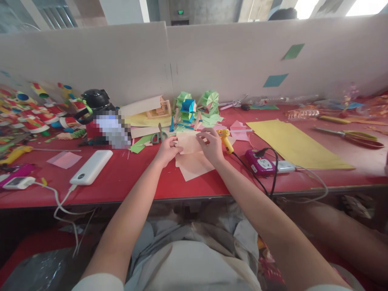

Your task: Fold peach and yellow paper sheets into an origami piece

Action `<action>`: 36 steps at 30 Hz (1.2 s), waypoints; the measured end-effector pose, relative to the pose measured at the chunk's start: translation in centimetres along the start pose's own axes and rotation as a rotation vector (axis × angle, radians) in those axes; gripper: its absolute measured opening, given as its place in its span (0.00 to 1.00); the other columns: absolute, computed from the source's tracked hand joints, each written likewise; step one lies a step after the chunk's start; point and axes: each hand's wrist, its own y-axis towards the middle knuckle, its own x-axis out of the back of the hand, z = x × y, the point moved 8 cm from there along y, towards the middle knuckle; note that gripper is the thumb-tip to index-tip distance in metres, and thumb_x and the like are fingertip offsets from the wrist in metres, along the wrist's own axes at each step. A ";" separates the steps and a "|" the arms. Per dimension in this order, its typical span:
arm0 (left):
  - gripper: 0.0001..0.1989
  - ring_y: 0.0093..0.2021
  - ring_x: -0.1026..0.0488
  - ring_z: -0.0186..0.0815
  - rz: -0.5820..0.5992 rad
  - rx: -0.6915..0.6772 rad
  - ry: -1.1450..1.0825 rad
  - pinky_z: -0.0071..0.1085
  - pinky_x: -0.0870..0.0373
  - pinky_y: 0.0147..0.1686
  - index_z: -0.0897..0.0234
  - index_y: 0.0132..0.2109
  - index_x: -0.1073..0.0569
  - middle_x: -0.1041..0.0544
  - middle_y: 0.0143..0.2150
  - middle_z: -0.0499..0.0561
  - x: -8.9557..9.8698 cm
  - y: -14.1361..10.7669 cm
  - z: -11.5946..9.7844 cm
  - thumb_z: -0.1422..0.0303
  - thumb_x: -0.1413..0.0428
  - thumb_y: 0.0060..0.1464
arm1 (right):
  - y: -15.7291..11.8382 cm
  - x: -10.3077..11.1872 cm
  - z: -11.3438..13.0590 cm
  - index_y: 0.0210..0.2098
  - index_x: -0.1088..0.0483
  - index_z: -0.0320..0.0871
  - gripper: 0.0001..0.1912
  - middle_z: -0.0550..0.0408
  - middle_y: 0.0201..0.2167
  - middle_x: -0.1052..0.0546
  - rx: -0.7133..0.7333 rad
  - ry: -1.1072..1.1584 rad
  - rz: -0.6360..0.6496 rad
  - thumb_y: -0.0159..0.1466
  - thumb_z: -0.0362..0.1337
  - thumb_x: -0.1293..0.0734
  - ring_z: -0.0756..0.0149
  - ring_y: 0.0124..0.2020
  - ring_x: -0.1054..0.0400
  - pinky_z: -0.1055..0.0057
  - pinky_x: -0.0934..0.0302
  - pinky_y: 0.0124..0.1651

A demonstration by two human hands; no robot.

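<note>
A peach sheet of paper (189, 144) lies in front of me on the red table, over another peach sheet (194, 167). My left hand (168, 152) grips the left edge of the upper sheet between thumb and fingers. At its right side, my right hand (211, 146) has its fingers bent and pinched together on the upper edge. A yellow glue gun (225, 140) rests just right of my right hand. Green-handled scissors (159, 136) lie behind my left hand. Folded green paper models (209, 102) and a blue one (188, 109) stand further back.
A white power bank (91, 167) and a pink paper (64, 160) lie left. To the right are a purple power strip (260, 163) with cables, yellow card (298, 145) and large scissors (348, 135). A black-lidded bottle (96, 99) stands back left before a white partition (121, 60).
</note>
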 end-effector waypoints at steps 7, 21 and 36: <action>0.21 0.32 0.25 0.37 -0.039 0.015 0.001 0.33 0.26 0.32 0.64 0.45 0.28 0.23 0.35 0.52 0.3 0.0 0.0 0.76 0.39 0.39 | 0.0 -0.2 -0.5 0.35 0.23 0.45 0.13 0.48 0.45 0.28 -0.099 0.062 0.010 0.63 0.46 0.34 0.63 0.38 0.30 0.62 0.31 0.39; 0.19 0.37 0.23 0.39 -0.085 -0.001 -0.031 0.37 0.23 0.35 0.65 0.44 0.29 0.23 0.42 0.55 0.5 -0.2 -0.5 0.76 0.40 0.40 | -0.5 -2.3 -0.6 0.35 0.25 0.43 0.11 0.46 0.44 0.29 -0.100 0.067 0.246 0.61 0.44 0.34 0.59 0.45 0.32 0.64 0.32 0.42; 0.09 0.32 0.25 0.36 0.056 0.077 -0.127 0.40 0.23 0.42 0.62 0.34 0.29 0.29 0.29 0.47 -0.6 -0.5 -0.7 0.63 0.40 0.46 | -1.6 -3.9 2.2 0.52 0.26 0.51 0.18 0.45 0.55 0.32 0.308 -0.315 0.392 0.67 0.33 0.41 0.58 0.48 0.32 0.58 0.34 0.51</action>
